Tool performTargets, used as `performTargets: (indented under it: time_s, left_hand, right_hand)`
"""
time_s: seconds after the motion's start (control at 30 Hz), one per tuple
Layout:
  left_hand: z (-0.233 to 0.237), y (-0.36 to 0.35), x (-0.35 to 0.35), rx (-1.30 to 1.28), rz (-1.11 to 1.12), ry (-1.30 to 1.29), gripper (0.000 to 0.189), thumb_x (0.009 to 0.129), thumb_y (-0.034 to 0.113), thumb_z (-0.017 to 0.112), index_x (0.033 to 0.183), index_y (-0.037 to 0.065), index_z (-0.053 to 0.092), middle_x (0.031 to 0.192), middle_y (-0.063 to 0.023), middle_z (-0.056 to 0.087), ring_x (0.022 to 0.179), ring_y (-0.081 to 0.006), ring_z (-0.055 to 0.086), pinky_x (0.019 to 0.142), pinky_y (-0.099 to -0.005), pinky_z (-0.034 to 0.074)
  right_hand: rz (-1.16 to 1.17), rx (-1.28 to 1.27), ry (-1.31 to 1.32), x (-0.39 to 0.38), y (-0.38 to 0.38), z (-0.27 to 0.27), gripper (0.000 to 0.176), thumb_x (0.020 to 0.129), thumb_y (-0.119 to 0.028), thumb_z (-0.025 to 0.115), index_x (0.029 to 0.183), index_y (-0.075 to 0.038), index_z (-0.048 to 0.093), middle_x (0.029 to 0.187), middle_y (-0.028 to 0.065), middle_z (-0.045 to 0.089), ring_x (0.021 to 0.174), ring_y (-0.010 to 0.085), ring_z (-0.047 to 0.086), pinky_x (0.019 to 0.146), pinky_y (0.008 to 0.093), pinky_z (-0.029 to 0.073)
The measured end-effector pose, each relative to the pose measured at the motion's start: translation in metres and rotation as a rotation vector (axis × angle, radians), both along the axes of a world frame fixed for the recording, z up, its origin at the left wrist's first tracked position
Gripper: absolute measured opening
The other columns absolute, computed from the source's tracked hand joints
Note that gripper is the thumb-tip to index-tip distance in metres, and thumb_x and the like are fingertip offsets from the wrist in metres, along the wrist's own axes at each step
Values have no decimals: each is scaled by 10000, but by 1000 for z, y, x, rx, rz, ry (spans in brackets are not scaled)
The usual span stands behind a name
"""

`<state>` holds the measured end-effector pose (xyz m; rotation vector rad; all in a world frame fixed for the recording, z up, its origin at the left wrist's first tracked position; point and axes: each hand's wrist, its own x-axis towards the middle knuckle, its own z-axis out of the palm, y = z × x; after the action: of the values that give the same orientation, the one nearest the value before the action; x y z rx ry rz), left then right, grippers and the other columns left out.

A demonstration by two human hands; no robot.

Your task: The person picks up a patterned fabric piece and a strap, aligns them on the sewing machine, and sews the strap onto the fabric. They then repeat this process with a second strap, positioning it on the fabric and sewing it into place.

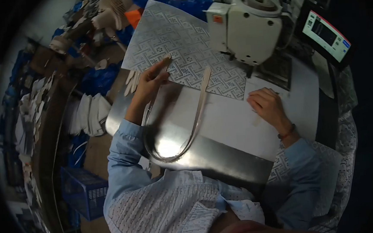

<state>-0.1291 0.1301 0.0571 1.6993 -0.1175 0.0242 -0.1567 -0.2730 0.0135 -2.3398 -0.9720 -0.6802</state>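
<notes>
A long pale strap (199,108) loops in a U over the shiny metal table (236,153), one rounded end lying on the patterned silver sheet (181,39). My left hand (152,79) is closed on the strap's other end, which sticks up between thumb and fingers at the sheet's lower left. On the right, my right hand (267,104) rests with bent fingers pressed together on the white surface (227,118), beside the sheet's lower right corner. Whether it holds anything small is hidden. The sewing machine (250,34) stands just beyond it.
A lit screen (325,33) is at the upper right. A fan (112,11) stands at the upper left. Left of the table are white pieces (90,114), a blue crate (84,193) and a long shelf edge (53,156). Patterned fabric (328,167) hangs at the lower right.
</notes>
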Motion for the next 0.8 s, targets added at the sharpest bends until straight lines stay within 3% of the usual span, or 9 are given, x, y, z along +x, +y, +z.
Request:
performTargets:
  time_s: [0.23,0.3,0.4,0.8]
  left_hand:
    - [24,149,-172,-125,373,-172,512,930,39,620,1424,65,487,1382,-45,564,1008,-123,625,795,-272,540]
    - [-17,120,-155,-126,480,-207,521,923,36,626,1424,56,484,1377,-60,567,1006,-131,627,782,-275,543]
    - [-29,117,-167,-201,569,-303,522,918,18,616,1422,43,481,1367,-84,570,989,-137,633,766,-273,544]
    - [-56,127,-167,-256,612,-354,527,895,-24,610,1406,9,485,1311,-122,596,925,-149,650,751,-279,571]
  right_hand:
    - [8,-19,74,-36,51,16,59,859,-62,688,863,-4,679,947,93,694,853,257,636,764,371,511]
    - [4,-15,174,17,12,-42,64,877,-59,672,895,3,674,981,102,690,876,263,634,780,374,515]
    - [17,-75,125,35,-10,-64,91,908,-55,638,974,5,660,1051,115,672,928,272,622,807,374,518]
    - [-103,-240,102,48,-38,-71,145,940,-34,577,1066,10,634,1122,125,648,1025,289,606,912,387,471]
